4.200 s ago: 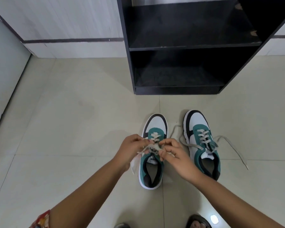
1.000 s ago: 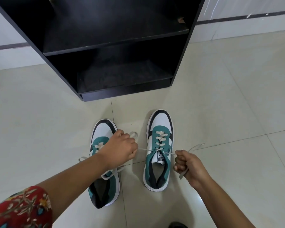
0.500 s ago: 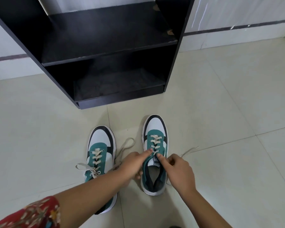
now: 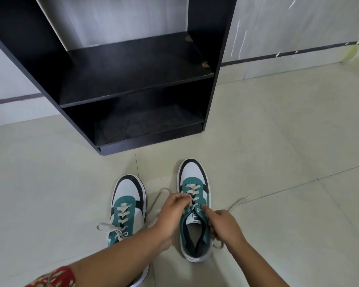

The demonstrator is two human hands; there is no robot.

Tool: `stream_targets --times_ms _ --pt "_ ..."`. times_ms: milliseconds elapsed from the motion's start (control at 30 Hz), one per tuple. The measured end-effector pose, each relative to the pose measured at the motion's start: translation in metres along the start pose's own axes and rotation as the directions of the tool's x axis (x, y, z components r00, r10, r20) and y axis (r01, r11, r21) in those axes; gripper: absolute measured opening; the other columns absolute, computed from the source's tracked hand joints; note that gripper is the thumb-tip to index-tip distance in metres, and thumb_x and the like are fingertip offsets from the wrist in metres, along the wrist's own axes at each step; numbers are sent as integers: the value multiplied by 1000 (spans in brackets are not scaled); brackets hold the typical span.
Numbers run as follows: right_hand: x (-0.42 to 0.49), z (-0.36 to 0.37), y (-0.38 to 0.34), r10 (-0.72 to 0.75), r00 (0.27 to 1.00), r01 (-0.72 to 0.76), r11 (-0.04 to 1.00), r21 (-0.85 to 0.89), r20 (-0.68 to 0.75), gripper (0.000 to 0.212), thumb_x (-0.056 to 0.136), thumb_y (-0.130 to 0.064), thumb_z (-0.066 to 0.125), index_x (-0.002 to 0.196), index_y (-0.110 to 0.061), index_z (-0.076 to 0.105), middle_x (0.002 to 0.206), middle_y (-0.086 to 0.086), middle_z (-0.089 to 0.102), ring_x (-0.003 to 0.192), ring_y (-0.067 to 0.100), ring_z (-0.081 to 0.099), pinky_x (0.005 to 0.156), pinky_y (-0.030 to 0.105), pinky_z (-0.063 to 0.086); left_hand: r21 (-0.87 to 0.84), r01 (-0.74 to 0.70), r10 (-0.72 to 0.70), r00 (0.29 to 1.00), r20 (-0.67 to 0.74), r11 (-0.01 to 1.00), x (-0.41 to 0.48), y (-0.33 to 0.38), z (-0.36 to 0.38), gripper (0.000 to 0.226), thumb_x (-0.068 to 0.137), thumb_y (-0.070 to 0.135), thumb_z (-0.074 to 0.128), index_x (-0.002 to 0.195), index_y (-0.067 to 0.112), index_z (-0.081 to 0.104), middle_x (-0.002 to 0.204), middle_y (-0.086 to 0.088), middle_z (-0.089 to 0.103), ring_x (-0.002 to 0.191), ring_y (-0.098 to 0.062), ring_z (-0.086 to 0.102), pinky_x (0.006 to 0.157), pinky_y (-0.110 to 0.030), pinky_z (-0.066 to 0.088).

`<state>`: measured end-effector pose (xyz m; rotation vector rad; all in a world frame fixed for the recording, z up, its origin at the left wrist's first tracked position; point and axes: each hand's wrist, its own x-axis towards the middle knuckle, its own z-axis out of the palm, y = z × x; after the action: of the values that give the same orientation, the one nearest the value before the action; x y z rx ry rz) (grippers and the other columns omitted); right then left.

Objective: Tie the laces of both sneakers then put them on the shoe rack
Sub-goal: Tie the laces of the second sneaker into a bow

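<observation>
Gripping laces: two hands [image 4: 172, 214] [image 4: 224, 226], two sneakers [image 4: 126, 206] [image 4: 195, 183].

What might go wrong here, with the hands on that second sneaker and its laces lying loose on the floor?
1. The right sneaker has loose lace ends trailing on the tiles; the left hand and right hand are at the eyelets, so the ends may slip back out.
2. The left sneaker has a bow under the forearm; a brush could loosen it.
3. Trailing laces might snag on the shoe rack edge.
</observation>
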<state>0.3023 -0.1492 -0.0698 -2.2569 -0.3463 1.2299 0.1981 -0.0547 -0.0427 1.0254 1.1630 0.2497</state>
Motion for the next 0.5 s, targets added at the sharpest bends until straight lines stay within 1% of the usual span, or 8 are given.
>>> stream_targets --times_ms 33,67,133,200,300,367,433,500 --pt "3 1 0 13 1000 -15 991 134 17 47 85 -46 55 51 -14 47 41 0 47 37 19 45 47 26 36 -8 31 -31 999 12 999 0 3 0 16 90 10 57 104 2 60 73 0 57 63 -7 53 43 -4 40" --pt "4 0 0 25 999 -32 977 212 34 39 85 -35 58 54 -13 48 44 2 45 37 19 43 44 24 32 2 56 -56 998 16 998 0 6 0 19 88 11 61 103 0 61 69 0 57 59 -8 54 41 -6 41" --pt "4 -3 -2 28 998 -41 956 289 48 26 85 -21 57 62 -8 52 52 6 47 39 19 43 41 22 30 38 95 -95 995 -4 995 1 7 1 23 85 12 65 100 -5 64 59 1 57 47 -5 57 42 -11 44" --pt "3 0 -2 20 1000 -13 945 328 -20 19 82 -15 58 65 -8 53 54 6 50 42 18 44 43 23 32 35 152 -150 988 -48 988 1 7 0 19 85 14 65 94 -3 66 54 2 55 45 -8 54 47 -17 45" --pt "-5 11 -5 -15 989 81 885 459 -145 14 82 -12 56 69 -9 54 61 6 51 54 17 44 51 28 37 20 236 -233 967 -99 972 3 6 -2 10 87 13 59 80 6 62 59 -3 49 54 -14 46 52 -25 38" --pt "-11 16 -10 -31 990 106 798 593 -135 12 86 -11 51 77 -7 57 70 6 56 59 14 48 55 24 39 79 258 -253 965 -74 963 1 7 -3 11 87 11 55 77 10 58 62 -4 46 56 -13 42 51 -24 33" --pt "-16 15 -17 -91 991 133 747 651 -97 13 91 -9 48 83 -6 58 75 5 61 53 4 54 50 14 43 111 223 -224 975 -8 968 -3 13 -4 11 90 11 51 80 11 56 65 -2 47 58 -11 42 48 -20 39" --pt "-19 13 -22 -180 983 162 763 626 -34 13 91 -6 48 90 -5 60 74 4 60 51 -2 54 48 6 42 169 57 -68 996 58 984 -6 19 -4 12 92 7 45 85 10 54 76 -3 52 67 -8 46 44 -4 40"
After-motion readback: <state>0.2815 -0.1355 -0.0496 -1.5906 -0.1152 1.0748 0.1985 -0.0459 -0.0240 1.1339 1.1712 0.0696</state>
